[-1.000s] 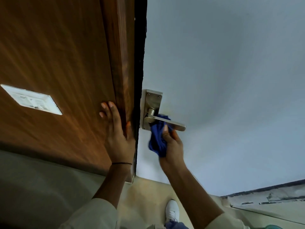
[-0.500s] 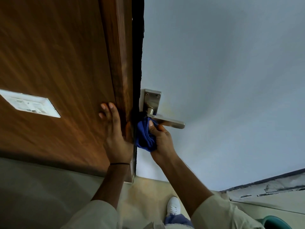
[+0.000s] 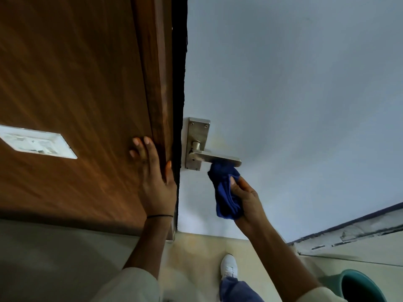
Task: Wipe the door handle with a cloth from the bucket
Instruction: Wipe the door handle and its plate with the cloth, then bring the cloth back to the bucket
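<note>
Wiping the underside of the lever, door braced.

Down at the floor: teal bucket [image 3: 362, 286] rim at the bottom right, white shoe [image 3: 228, 267] beside it. Further up, right hand [image 3: 246, 199] with grip clamped on the bunched blue cloth [image 3: 224, 188], top of it touching the far end of the steel door handle [image 3: 214, 158]. Left hand [image 3: 156, 182] flat, fingers spread, on the wooden door frame [image 3: 152, 83]. White switch plate [image 3: 37, 141] off to the left.

A: Right hand [image 3: 246, 199] position?
B: Closed on the blue cloth [image 3: 225, 190]; the cloth's top touches the underside of the metal door handle [image 3: 214, 158], near the lever's free end.
A: Left hand [image 3: 156, 182]?
B: Flat, fingers spread, on the brown wooden door [image 3: 76, 83] at its edge.
A: Bucket [image 3: 359, 286]?
B: Green, on the floor [image 3: 196, 253], lower right, partly cropped.
</note>
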